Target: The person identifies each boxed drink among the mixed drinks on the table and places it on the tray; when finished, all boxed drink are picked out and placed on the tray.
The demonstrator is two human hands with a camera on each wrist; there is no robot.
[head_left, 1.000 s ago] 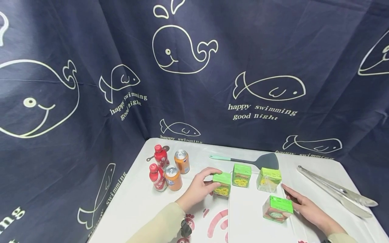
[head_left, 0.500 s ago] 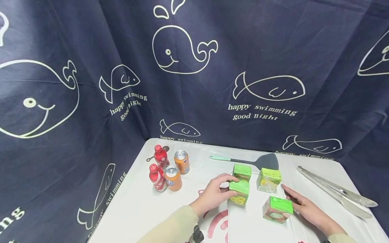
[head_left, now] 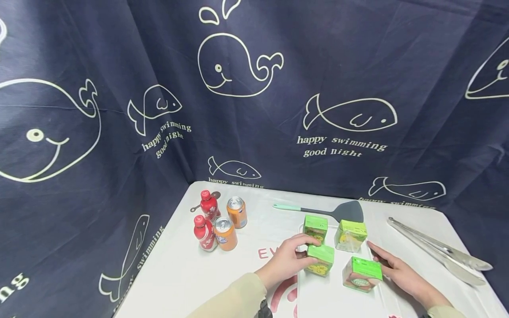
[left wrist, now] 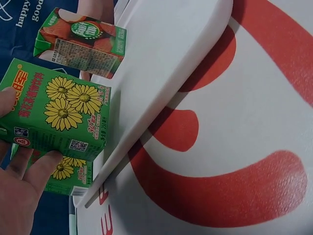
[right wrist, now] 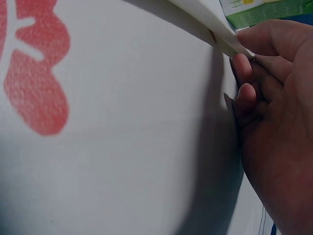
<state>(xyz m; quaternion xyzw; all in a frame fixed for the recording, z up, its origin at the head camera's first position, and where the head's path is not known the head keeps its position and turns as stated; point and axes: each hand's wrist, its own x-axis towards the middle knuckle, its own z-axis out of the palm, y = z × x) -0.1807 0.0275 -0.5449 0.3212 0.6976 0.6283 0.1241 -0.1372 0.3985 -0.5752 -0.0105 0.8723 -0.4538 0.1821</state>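
Observation:
My left hand point(head_left: 287, 260) grips a green drink carton point(head_left: 320, 259) with yellow chrysanthemums, thumb and fingers on its sides. It is upright over the left part of a thick white board point(head_left: 324, 300). A matching chrysanthemum carton point(head_left: 315, 226) stands just behind it. Also on the board are a yellow-green carton point(head_left: 351, 237) at the back right and a carton with reddish fruit pictures point(head_left: 362, 274) at the front right. My right hand point(head_left: 401, 274) is at the board's right edge; in the right wrist view, its thumb and fingertips point(right wrist: 242, 68) meet at that edge.
Two red bottles point(head_left: 206, 234) and two orange cans point(head_left: 226, 234) stand at the left, with a dark spoon point(head_left: 216, 194) behind them. A spatula point(head_left: 346, 211) lies behind the board, metal tongs point(head_left: 441, 251) to its right. A dark whale-print curtain point(head_left: 254, 115) surrounds the table.
My left hand has carried the chrysanthemum carton rightward and toward me, from beside the board's left edge to over the board, in front of the matching carton. My right hand stays at the edge.

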